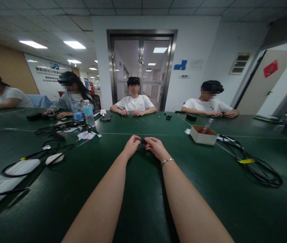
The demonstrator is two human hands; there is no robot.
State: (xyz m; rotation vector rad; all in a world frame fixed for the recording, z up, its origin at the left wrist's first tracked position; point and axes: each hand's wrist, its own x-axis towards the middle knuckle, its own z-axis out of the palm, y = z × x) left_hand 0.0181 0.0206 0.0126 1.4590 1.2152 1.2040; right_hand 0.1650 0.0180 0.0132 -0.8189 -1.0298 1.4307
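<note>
Just over the green table [143, 189], my two hands meet at a small black piece [143, 141]. Its kind is too small to make out. My left hand [133, 145] pinches its left end between thumb and fingers. At the other end, my right hand [155, 147] is closed on it in the same way, with a silver bracelet [167, 161] round that wrist. The fingers cover both ends of the piece, so only its middle shows.
A cardboard box [203, 135] stands right of my hands, with coiled black cable [257, 165] beyond it. Two water bottles [89, 114], papers [86, 135] and a white power strip [9, 182] with cable lie left. Several people sit across the table.
</note>
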